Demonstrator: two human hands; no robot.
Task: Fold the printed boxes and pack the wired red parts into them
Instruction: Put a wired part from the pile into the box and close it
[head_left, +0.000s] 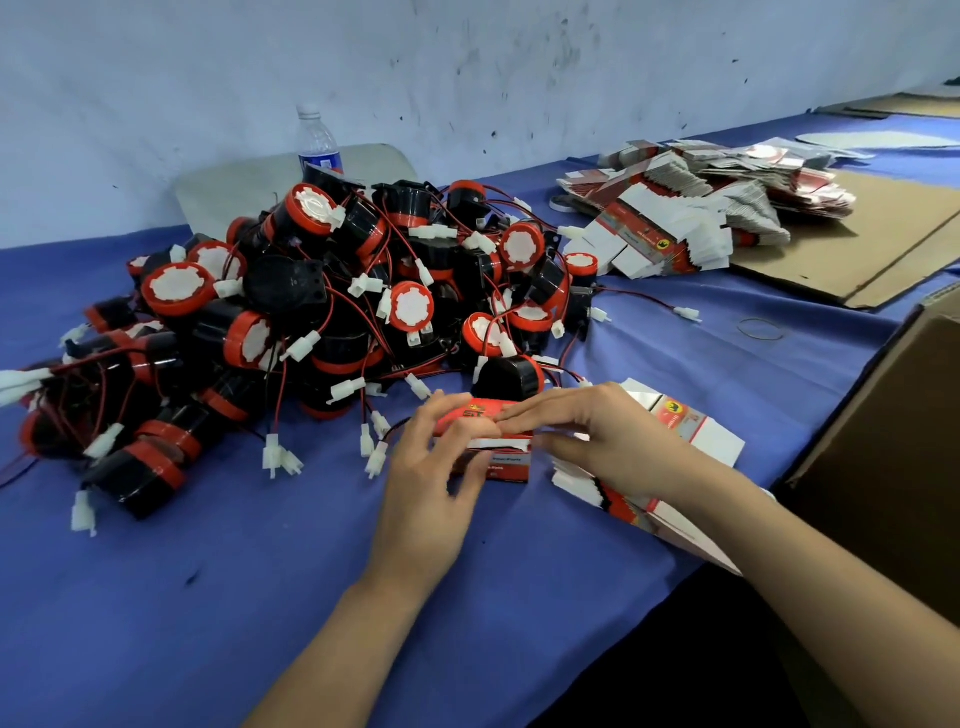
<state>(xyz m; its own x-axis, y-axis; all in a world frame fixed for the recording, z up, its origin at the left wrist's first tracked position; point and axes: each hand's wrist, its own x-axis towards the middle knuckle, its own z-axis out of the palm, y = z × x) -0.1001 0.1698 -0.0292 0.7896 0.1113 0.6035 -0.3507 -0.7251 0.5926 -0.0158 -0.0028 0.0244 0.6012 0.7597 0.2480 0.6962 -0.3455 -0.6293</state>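
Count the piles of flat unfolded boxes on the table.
2. One large pile lies far right on a cardboard sheet; one small stack sits near, partly under the right hand. Others may be hidden behind the brown carton.

The tablecloth (260, 571) is blue. The parts (332, 312) in the big pile are black with red rings and white round tops. Their wires (639, 299) are red and black, and the plugs (688, 313) are white. The box (488, 415) is red on top with a bit of yellow and a white edge. The flat boxes (649, 234) are red and white with a small yellow mark. The cardboard sheet (857, 260) and the big carton (893, 441) are brown. The bottle (317, 140) has a blue label and a white cap. The wall (519, 78) is pale with dark specks.
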